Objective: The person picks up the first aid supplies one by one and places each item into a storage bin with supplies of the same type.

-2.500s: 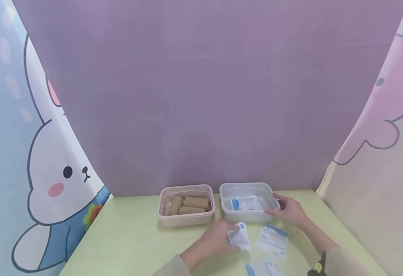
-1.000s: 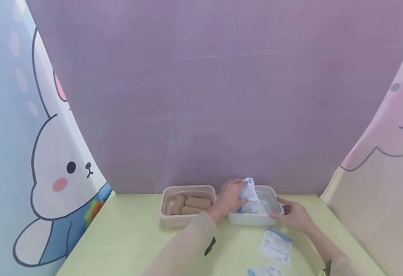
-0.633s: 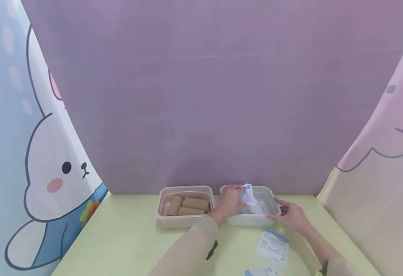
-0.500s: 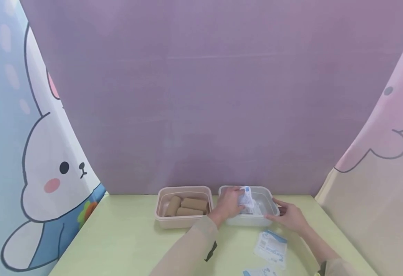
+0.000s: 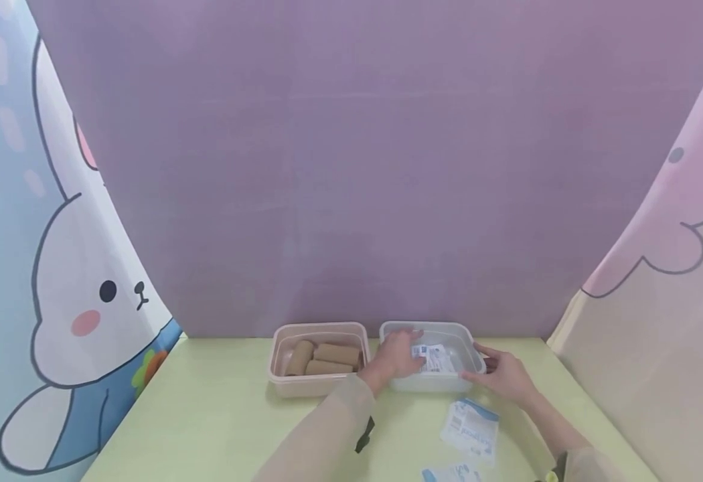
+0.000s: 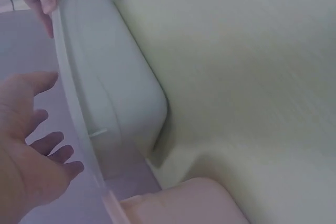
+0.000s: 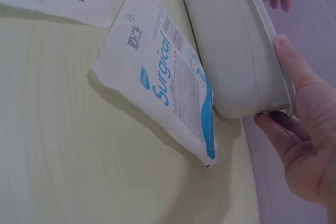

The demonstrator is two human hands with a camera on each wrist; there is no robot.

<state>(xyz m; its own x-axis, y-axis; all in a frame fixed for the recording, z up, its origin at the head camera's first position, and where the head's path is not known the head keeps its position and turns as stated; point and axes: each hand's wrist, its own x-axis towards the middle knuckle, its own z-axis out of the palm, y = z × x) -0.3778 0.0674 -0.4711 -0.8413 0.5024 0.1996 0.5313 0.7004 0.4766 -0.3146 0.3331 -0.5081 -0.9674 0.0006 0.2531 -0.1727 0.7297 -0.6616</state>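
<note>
Hanging over the left end of the white box [image 5: 430, 383] in the head view, the left hand [image 5: 396, 353] has its thumb and fingers apart. Just beside its fingertips, a white packet [image 5: 438, 359] lies inside the white box; whether they touch, I cannot tell. The right hand [image 5: 505, 378] grips the white box at its right end. Two more packets lie flat on the pale green table [image 5: 219, 415]: a near packet [image 5: 471, 428] in front of the white box, and a cut-off packet [image 5: 450, 474] at the lower edge of the view. The pink box [image 5: 312, 388] stands to the left of the white box, with three brown rolls [image 5: 336, 355] in it. A purple wall [image 5: 357, 167] rises behind, and a rabbit [image 5: 80, 288] is printed on the left curtain.

In the left wrist view, nothing shows between the left hand's loosely bent fingers, which lie near the rim. The right hand is at the far end, and part of the pink box shows at the bottom.

In the right wrist view, the right hand's thumb presses by the rim and its fingers are bent round the corner. The near packet, marked "Surgical", lies close by.
</note>
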